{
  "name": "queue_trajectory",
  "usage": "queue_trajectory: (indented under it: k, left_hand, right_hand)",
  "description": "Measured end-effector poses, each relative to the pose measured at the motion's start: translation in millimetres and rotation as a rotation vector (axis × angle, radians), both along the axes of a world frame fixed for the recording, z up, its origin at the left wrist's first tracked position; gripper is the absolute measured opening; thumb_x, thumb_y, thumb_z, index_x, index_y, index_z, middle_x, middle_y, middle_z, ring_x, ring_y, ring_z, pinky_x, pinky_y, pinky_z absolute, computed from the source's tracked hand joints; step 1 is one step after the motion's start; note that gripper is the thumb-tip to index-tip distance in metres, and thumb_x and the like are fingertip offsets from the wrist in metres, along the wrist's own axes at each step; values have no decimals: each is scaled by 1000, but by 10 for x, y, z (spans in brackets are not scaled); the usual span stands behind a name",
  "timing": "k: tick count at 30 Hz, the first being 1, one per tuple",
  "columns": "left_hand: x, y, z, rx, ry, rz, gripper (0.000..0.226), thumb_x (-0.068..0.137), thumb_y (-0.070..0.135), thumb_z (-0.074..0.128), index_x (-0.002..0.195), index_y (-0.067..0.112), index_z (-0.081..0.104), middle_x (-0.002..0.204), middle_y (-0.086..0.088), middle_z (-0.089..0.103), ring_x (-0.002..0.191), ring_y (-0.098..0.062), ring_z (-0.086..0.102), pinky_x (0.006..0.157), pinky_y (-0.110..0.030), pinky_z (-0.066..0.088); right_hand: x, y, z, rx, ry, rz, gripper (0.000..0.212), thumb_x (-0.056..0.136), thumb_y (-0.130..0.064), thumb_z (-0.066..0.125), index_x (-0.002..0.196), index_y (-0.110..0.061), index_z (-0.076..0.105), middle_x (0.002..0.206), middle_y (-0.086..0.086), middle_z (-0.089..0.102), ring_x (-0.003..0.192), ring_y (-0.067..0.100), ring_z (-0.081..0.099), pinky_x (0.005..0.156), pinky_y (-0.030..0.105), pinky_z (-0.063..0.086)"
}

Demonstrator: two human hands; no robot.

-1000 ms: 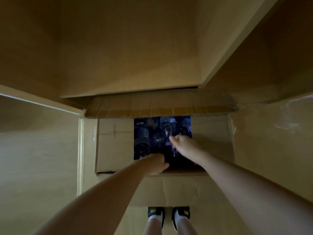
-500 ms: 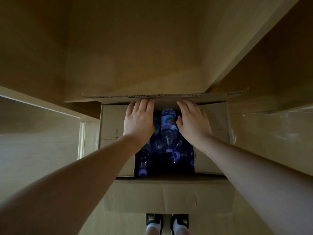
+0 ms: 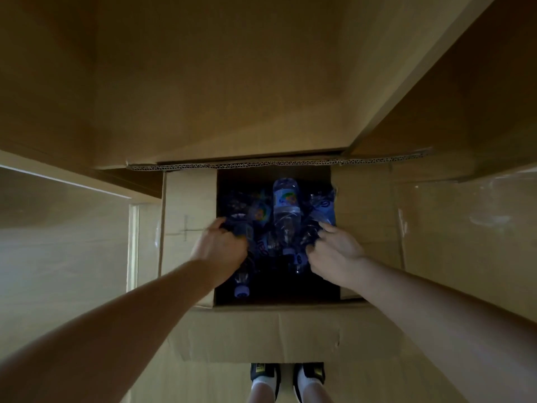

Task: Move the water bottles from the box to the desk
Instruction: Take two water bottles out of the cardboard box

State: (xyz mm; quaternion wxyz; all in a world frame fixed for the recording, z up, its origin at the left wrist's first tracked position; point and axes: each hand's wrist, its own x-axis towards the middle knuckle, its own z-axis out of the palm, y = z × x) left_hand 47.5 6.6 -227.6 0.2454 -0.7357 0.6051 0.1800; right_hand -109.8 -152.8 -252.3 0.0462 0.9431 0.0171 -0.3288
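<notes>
Reaching into the open cardboard box (image 3: 189,228), left hand (image 3: 220,251) curling round a bottle (image 3: 242,228) near the left edge, right hand (image 3: 334,251) gripping another bottle (image 3: 324,210) by the right edge, nothing yet lifted out, whole jumble of water bottles (image 3: 286,210) apparently remaining inside.

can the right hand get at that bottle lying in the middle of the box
Probably yes. The flaps are folded back, the middle bottle lies on top of the pile, and the right hand is already inside the box just beside it.
</notes>
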Motion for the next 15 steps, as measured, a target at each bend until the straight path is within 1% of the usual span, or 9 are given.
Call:
queue_trajectory:
  k: [1,2,5,7,9,11,12,13,15]
  left_hand:
    - [23,-23,84,11,-27,45,11,70,27,73,72,18,67,63,-3,70,62,-16,65,89,-24,45]
    - [33,-33,145,89,-33,87,6,78,23,65,82,19,65,76,-4,73,73,-18,66,89,-26,42]
    - [-10,-161,210,320,-136,181,24,89,14,50,112,17,55,108,-3,69,100,-22,62,98,-35,31]
    - [-46,-254,251,419,-204,233,32,90,19,49,122,16,51,117,-4,63,105,-23,58,91,-39,34]
    - [-47,-303,289,502,-261,268,34,91,20,47,124,14,54,119,-8,61,103,-26,60,79,-38,38]
    - [19,-254,295,560,-287,302,34,91,21,48,123,13,58,119,-10,62,103,-26,62,78,-37,42]
    - [66,-190,293,544,-285,337,36,91,22,49,125,14,56,121,-10,61,106,-26,60,82,-37,44]
    - [108,-106,286,507,-278,377,40,92,24,50,130,14,51,126,-11,57,112,-26,56,86,-37,45]
    - [163,77,242,454,-253,444,54,94,27,46,143,12,31,140,-15,41,128,-32,40,94,-42,42]
  right_hand:
    - [43,-9,97,-36,-56,2,14,87,-18,60,85,-23,73,86,-4,70,89,15,64,99,28,39]
    - [90,10,164,-83,24,-1,16,87,-12,60,89,-22,71,90,-3,70,88,16,64,90,29,40]
    - [225,111,258,-209,396,-13,29,95,-5,43,117,-12,61,115,7,63,106,27,57,83,41,38]
    - [303,125,293,-368,530,-71,29,96,-13,43,122,-9,57,121,14,59,108,33,56,79,45,40]
    - [287,60,293,-506,616,-249,30,95,-14,46,121,-7,59,118,15,59,105,30,59,72,42,45]
    - [177,-99,220,-529,623,-515,35,96,-12,46,128,-4,56,128,15,55,114,29,56,63,36,53]
    - [106,-192,181,-510,601,-615,39,97,-10,45,134,-2,51,135,17,48,122,33,50,69,35,57]
    - [29,-281,166,-474,578,-704,43,99,-8,41,141,-1,43,144,20,39,130,38,42,81,42,57]
    - [-148,-412,163,-404,561,-822,50,103,-10,33,151,-4,22,154,24,18,140,46,21,96,64,41]
